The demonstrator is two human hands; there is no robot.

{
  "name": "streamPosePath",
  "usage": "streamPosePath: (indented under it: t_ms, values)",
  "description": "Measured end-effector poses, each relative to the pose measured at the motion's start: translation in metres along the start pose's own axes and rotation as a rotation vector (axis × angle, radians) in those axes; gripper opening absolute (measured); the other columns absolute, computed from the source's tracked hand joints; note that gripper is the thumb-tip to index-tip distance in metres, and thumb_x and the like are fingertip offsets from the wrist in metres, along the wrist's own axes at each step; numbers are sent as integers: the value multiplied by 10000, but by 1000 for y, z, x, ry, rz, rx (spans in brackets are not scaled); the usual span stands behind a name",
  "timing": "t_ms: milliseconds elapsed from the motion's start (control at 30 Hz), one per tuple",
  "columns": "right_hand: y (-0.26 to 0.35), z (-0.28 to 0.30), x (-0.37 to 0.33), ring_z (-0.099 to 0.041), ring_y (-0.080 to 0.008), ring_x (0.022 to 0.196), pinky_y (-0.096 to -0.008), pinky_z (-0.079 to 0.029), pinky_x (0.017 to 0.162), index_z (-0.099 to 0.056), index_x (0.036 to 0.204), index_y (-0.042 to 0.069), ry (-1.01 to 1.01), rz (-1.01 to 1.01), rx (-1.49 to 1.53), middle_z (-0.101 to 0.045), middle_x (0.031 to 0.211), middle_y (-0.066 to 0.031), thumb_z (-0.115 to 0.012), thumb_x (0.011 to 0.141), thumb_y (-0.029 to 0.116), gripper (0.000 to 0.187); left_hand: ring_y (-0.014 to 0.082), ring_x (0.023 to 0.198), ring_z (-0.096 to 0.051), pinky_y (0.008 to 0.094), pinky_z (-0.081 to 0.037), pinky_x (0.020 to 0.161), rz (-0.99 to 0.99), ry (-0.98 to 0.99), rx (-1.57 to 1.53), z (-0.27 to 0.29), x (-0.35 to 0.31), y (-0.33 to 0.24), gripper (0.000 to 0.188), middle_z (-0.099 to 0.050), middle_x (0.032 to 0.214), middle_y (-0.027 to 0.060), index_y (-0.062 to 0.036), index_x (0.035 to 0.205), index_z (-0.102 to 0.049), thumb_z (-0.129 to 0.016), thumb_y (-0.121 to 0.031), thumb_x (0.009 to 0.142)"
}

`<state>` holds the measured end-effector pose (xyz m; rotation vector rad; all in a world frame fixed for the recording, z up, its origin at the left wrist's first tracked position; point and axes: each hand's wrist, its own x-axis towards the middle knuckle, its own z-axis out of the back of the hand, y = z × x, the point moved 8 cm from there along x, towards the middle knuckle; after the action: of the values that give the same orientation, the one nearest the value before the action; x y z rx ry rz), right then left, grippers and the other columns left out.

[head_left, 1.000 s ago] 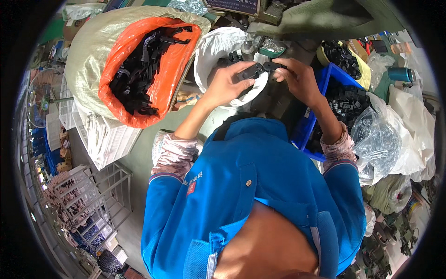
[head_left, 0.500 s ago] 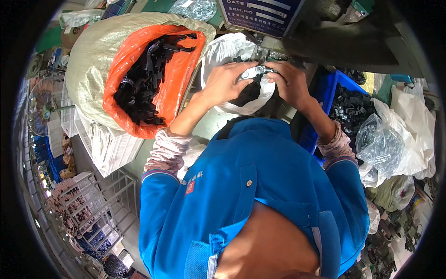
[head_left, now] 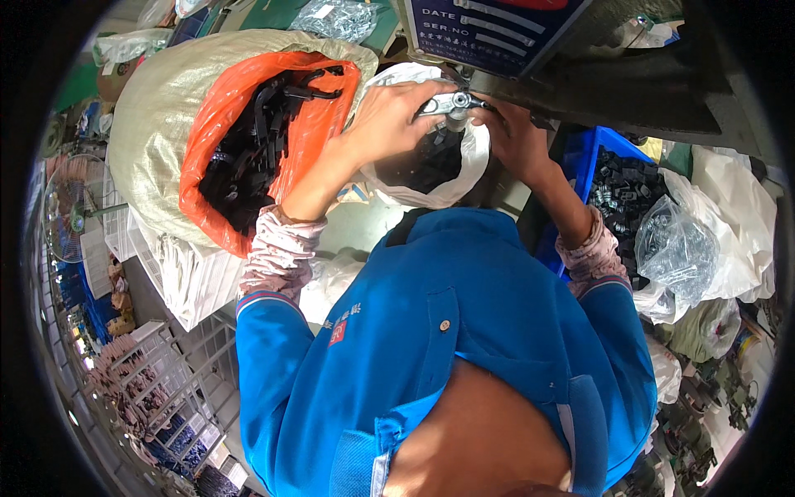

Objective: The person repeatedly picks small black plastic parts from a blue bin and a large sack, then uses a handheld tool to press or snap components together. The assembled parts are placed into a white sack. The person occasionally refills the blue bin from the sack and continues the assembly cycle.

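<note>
My left hand [head_left: 396, 118] is closed on one end of a silver-grey metal part [head_left: 447, 103] with a round boss, holding it above a white plastic bag [head_left: 474, 170] of black pieces. At the part's other end, a small dark tip meets the curled fingers of my right hand [head_left: 515, 139]. Whether that tip belongs to the part or is a separate piece cannot be made out. Both hands are just under the lower edge of a machine with a dark blue label plate [head_left: 489, 35].
Left of my hands lies a big woven sack [head_left: 145, 124] with an orange liner [head_left: 203, 178], filled with black lever-like pieces [head_left: 257, 137]. At right stand a blue bin [head_left: 586, 157] of black parts and a clear bag [head_left: 677, 248] of small metal pieces. The machine's dark body [head_left: 654, 91] overhangs the right side.
The metal part has moved slightly up and left, closer to the machine, and has turned in my fingers. My left hand and forearm have moved left; the view has shifted slightly.
</note>
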<state>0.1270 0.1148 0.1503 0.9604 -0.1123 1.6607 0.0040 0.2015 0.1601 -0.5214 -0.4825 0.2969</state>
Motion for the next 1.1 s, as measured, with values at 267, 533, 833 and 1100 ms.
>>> streamPosePath:
  t_ms: [267,533,833,1100]
  values:
    - [-49,-40,-24,-629,-129,705,-260,-518,666,-611,1071,-25,216,-449,287,-651,799,-95,-571,880,20,200,373,782,-616,433,-479,693,107,188,14,-22,9,25,414,-654,828,178,-96,1166,-585,-683,-178,773]
    - [-72,-50,-42,-658,-172,769,-291,-526,692,-431,1263,88,315,-550,450,-653,951,-120,-538,934,142,351,358,946,-618,374,-484,797,151,300,-55,-18,11,34,421,-636,1022,203,-25,1125,-613,-713,-204,757]
    - [-124,-69,-42,-551,-330,1085,-417,-435,921,-488,1286,68,446,-351,-248,-569,1182,-170,-570,844,122,453,367,804,-635,367,-504,722,138,232,-83,-15,0,47,367,-645,937,229,-17,1107,-623,-695,-184,788]
    - [-172,-114,-60,-470,-378,1183,-449,-398,975,-477,1301,89,647,-633,-477,-444,1339,-192,-600,788,159,532,375,852,-626,395,-499,749,51,170,-101,-23,-3,55,398,-658,908,212,-40,1116,-625,-680,-272,797]
